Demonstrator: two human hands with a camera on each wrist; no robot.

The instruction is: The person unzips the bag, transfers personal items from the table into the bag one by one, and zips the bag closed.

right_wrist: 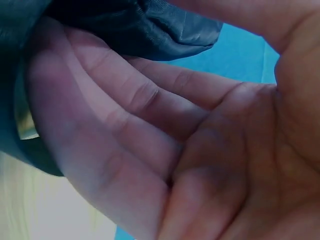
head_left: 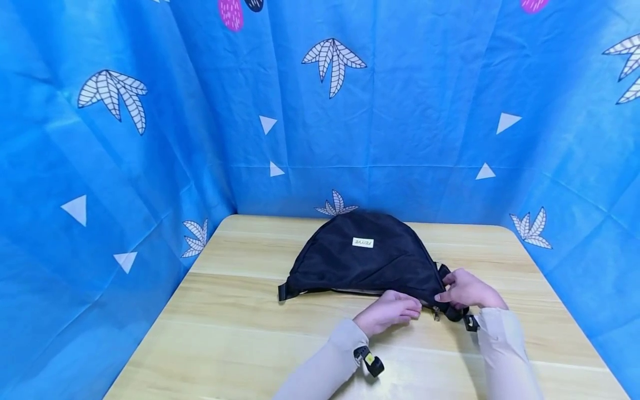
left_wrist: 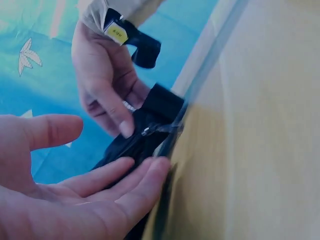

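A black half-moon waist bag (head_left: 360, 266) with a small white label (head_left: 363, 243) lies on the table, its straight zipped edge facing me. My right hand (head_left: 470, 289) grips the bag's right corner, thumb on the front and the other fingers behind it. In the right wrist view those fingers (right_wrist: 145, 100) go in beneath the dark fabric, beside a strap (right_wrist: 12, 125). Along the zipped edge, my left hand (head_left: 392, 312) rests its nearly straight fingers against the bag. A metal zipper pull (left_wrist: 146, 131) shows between the two hands in the left wrist view.
The light wooden table (head_left: 225, 328) has a rounded back edge against a blue patterned curtain (head_left: 425, 100), which also hangs along both sides. A short strap end (head_left: 283, 292) sticks out at the bag's left corner. Black bands (head_left: 370, 361) circle both sleeves.
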